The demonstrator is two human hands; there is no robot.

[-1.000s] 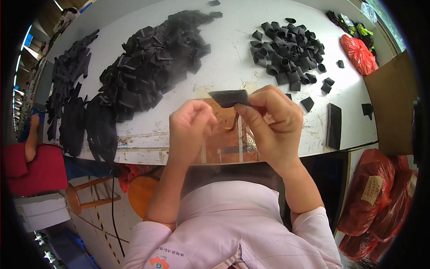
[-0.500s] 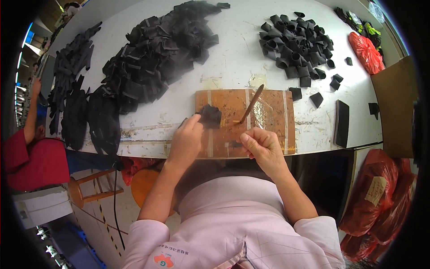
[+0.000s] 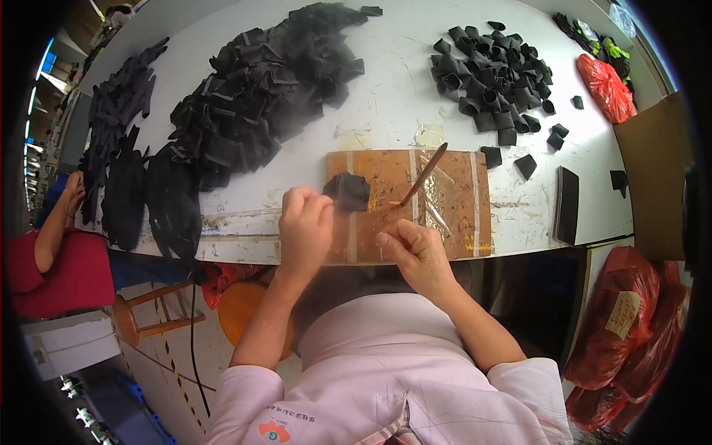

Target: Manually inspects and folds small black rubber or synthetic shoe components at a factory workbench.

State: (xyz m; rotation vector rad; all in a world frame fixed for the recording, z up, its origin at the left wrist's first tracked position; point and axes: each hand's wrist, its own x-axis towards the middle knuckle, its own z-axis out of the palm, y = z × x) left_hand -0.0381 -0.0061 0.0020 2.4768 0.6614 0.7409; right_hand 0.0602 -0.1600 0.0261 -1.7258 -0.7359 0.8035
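My left hand point(image 3: 308, 226) is over the left edge of a brown board point(image 3: 463, 222), fingers curled together beside a small stack of black fabric pieces point(image 3: 348, 193). What its fingertips hold, if anything, is hidden. My right hand point(image 3: 414, 251) is above the board's near part, thumb and fingers pinched. Anything between them is too small to make out. Just beyond it, a slim brown stick-like tool point(image 3: 426, 172) stands tilted on the board, its top leaning right and away from me.
A large heap of flat black pieces point(image 3: 252, 96) covers the table's left, with dark strips point(image 3: 119, 111) farther left. Rolled black loops point(image 3: 497, 78) lie at the far right. A dark slab point(image 3: 567, 204) and red bags point(image 3: 627, 326) are rightward. Another person's arm point(image 3: 55, 222) reaches in at left.
My right hand has moved left and slightly toward me. The left hand has turned a little and shifted slightly nearer. The other person's arm at left has come lower.
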